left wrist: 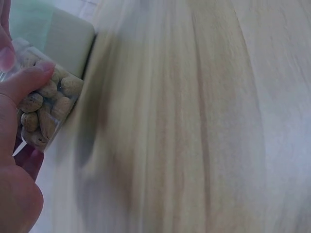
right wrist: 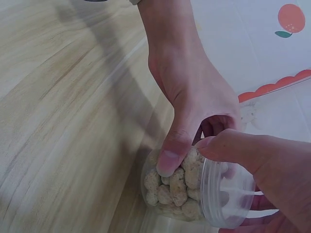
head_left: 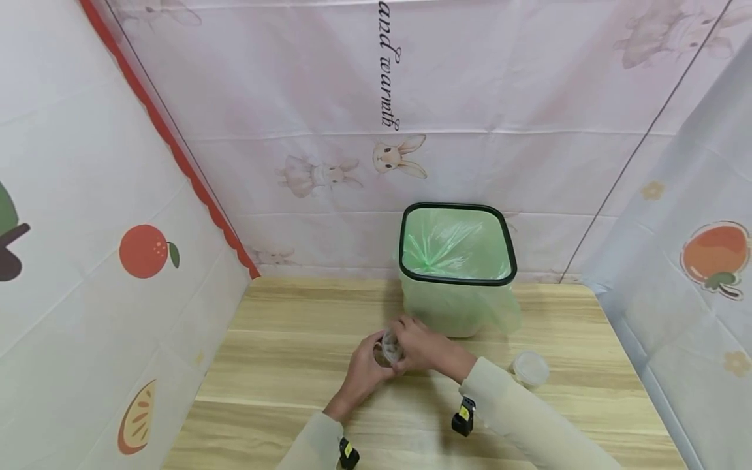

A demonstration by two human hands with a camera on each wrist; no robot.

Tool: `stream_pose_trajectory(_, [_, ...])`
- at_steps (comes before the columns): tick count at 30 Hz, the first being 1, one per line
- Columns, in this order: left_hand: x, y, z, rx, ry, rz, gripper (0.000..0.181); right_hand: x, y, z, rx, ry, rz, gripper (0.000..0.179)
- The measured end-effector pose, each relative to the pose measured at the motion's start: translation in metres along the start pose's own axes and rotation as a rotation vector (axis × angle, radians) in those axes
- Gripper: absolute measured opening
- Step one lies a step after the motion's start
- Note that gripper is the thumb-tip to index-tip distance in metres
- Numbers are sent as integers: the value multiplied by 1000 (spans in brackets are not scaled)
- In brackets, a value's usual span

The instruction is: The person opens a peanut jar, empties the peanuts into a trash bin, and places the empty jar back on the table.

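A clear plastic jar [right wrist: 165,194] full of unshelled peanuts [left wrist: 48,116] is held in my left hand [head_left: 365,369], low over the table in front of the bin. In the right wrist view, the left thumb presses on the jar's side. My right hand [head_left: 418,346] grips the translucent lid [right wrist: 238,199] at the jar's end, its thumb near the rim and its fingers on the far side. Whether the lid is seated or loose cannot be told. The left wrist view shows the jar tilted, with a right fingertip beside the left thumb.
A pale green bin [head_left: 446,307] with a black rim and a green plastic liner stands behind the hands, against the printed backdrop. To the right, by the right sleeve, sits a second clear container [head_left: 531,370] with a whitish lid. Everything stands on a wood-grain table [head_left: 282,346].
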State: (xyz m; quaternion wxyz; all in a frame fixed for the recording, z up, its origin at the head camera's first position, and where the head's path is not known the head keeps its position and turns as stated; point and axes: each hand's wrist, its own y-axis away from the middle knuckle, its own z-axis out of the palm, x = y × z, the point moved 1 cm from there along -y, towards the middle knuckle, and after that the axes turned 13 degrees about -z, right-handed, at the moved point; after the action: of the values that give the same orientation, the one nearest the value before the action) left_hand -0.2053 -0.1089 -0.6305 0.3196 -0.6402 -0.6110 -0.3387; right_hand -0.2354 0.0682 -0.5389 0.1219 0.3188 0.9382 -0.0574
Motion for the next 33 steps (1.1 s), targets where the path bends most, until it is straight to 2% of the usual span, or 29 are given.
stream_pose_trajectory(6, [8, 4, -3, -12, -50, 34, 84, -4, 8, -11, 4, -6, 28, 95])
stream_pose_trajectory(11, [20, 9, -10, -45, -55, 56, 85, -6, 15, -21, 66, -34, 20, 89])
stream_pose_trajectory(14, [27, 11, -16, -34, -83, 87, 85, -8, 20, -28, 104, -63, 17, 87])
stream_pose_trajectory(22, [44, 12, -26, 44, -178, 280, 83, -10, 34, -40, 192, -167, 35, 89])
stream_pose_trajectory(33, [70, 15, -38, 69, -203, 423, 84, -13, 51, -52, 286, -170, 16, 84])
